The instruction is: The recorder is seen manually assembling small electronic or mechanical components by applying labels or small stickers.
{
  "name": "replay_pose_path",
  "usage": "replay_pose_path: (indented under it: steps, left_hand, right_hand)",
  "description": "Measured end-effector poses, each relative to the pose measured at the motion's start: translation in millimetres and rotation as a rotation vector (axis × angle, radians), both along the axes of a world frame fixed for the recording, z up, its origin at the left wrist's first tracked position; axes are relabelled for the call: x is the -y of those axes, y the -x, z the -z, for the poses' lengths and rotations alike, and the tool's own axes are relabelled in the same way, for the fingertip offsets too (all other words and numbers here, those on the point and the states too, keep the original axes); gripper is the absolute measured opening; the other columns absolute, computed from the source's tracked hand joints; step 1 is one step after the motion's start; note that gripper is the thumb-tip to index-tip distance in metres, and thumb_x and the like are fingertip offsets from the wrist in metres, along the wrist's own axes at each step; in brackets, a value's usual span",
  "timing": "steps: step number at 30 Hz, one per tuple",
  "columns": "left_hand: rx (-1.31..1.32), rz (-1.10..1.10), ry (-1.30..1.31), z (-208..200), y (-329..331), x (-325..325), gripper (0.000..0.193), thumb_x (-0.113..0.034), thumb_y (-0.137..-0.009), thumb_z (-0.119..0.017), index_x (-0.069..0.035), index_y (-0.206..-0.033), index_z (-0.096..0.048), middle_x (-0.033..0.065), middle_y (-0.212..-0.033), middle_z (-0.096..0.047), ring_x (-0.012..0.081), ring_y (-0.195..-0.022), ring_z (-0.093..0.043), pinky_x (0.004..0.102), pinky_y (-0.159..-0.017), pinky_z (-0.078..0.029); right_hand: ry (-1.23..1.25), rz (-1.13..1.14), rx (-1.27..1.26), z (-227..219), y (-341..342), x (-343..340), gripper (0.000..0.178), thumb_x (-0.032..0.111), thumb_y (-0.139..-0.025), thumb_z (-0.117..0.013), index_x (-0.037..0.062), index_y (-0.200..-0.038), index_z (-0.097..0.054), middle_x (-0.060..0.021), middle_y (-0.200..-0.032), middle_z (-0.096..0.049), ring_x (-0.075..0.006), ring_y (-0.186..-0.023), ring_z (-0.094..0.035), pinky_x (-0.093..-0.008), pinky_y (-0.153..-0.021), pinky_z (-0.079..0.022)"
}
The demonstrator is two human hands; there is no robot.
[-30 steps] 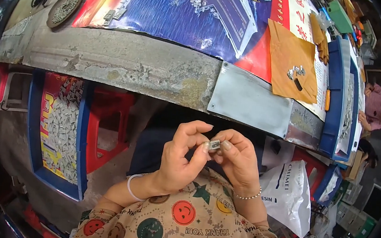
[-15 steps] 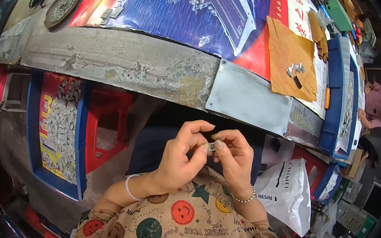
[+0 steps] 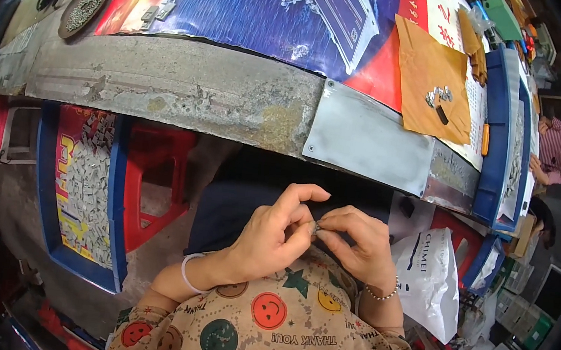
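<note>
My left hand point(image 3: 273, 236) and my right hand point(image 3: 361, 243) meet in front of my body, below the table's edge. Between their fingertips is a small grey part point(image 3: 317, 227), mostly covered by the fingers, so its exact kind does not show. Both hands pinch it with thumb and forefinger. A brown paper sheet point(image 3: 417, 66) lies on the table beyond my right hand, with several small shiny metal pieces point(image 3: 440, 95) and a short dark bar point(image 3: 442, 115) on it.
A blue tray point(image 3: 121, 226) of small grey parts stands at the left beside a red stool point(image 3: 174, 194). On the table are a round dish point(image 3: 68, 26) of tiny metal pieces and a poster point(image 3: 222, 16) bearing grey blocks. Another blue tray point(image 3: 496, 130) and a person point(image 3: 557, 151) are at the right.
My right hand has shifted right and turned, its fingers now more stretched across the part. The left hand has moved slightly right. The small grey part shows less than before.
</note>
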State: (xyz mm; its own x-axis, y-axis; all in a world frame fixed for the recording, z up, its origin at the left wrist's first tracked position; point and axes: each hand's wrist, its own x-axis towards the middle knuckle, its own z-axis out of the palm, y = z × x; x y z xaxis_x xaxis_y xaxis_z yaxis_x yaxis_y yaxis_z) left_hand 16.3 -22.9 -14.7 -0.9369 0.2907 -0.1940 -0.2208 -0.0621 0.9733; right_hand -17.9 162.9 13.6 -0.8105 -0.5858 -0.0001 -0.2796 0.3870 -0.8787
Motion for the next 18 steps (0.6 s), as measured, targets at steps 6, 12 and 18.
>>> replay_pose_path:
  steps: [6, 12, 18]
  left_hand:
    - [-0.005, -0.096, -0.034, 1, -2, -7, 0.039, 0.003, -0.085, -0.051, -0.001, -0.123, -0.045, 0.0048, -0.066, -0.055, 0.0103, -0.056, -0.053, 0.0247, -0.054, -0.044]
    - [-0.026, -0.13, -0.015, 4, -4, -9, 0.039, 0.002, -0.085, -0.051, -0.001, -0.123, -0.045, 0.0052, -0.068, -0.057, 0.0102, -0.057, -0.054, 0.0245, -0.054, -0.044]
    - [-0.037, -0.1, -0.015, 2, -3, -9, 0.04, 0.003, -0.084, -0.052, -0.002, -0.123, -0.045, 0.0045, -0.065, -0.055, 0.0101, -0.055, -0.053, 0.0249, -0.053, -0.043]
  right_hand:
    - [0.016, 0.122, -0.005, 5, -8, 6, 0.012, -0.003, -0.078, -0.066, -0.0014, -0.087, -0.06, -0.0125, -0.084, -0.064, -0.024, -0.072, -0.064, -0.0303, -0.062, -0.051]
    - [0.044, 0.298, 0.056, 10, -17, 12, 0.01, -0.007, -0.077, -0.063, -0.0029, -0.084, -0.059, -0.0114, -0.081, -0.065, -0.0182, -0.071, -0.063, -0.0265, -0.066, -0.05]
    - [0.094, 0.172, 0.175, 3, -7, -1, 0.012, -0.007, -0.076, -0.064, -0.0027, -0.086, -0.059, -0.0125, -0.084, -0.066, -0.0198, -0.074, -0.065, -0.0278, -0.065, -0.051]
